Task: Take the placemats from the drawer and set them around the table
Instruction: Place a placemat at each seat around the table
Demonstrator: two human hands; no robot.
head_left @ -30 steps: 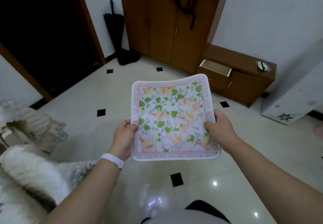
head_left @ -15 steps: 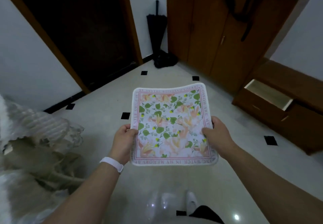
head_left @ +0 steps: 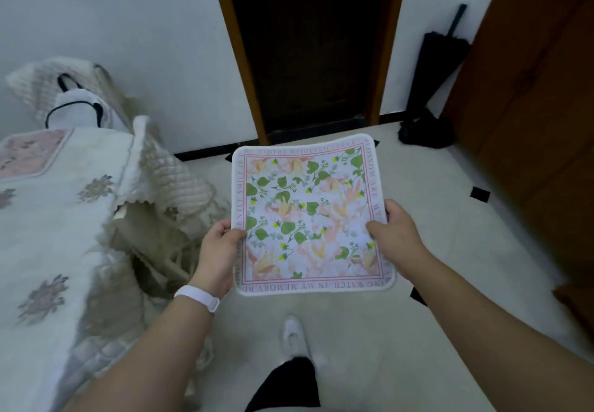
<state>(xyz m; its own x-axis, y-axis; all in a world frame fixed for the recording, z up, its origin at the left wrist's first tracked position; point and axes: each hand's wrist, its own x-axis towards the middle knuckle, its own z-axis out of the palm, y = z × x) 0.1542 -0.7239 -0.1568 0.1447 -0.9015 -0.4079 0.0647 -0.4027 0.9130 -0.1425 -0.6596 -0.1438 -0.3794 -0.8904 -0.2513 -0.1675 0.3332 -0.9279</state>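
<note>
A square floral placemat (head_left: 308, 215), white with green leaves, peach flowers and a lettered pink border, is held flat in front of me above the floor. My left hand (head_left: 218, 251) grips its left edge, thumb on top. Gripping the right edge is my right hand (head_left: 397, 235). The table (head_left: 48, 218), covered in a white quilted flowered cloth, fills the left side. One pink placemat (head_left: 25, 154) lies on its far left part. The drawer is out of view.
A chair (head_left: 80, 103) with a quilted cover stands behind the table, against the wall. A dark doorway (head_left: 308, 42) is straight ahead. A black umbrella (head_left: 430, 90) leans in the corner beside a brown wooden cabinet (head_left: 530, 106). My foot (head_left: 292, 337) is on the pale tiled floor.
The view has swung left: the open drawer and cabinet slid out to the right, and the table came into view on the left. Both hands kept hold of the placemat.
</note>
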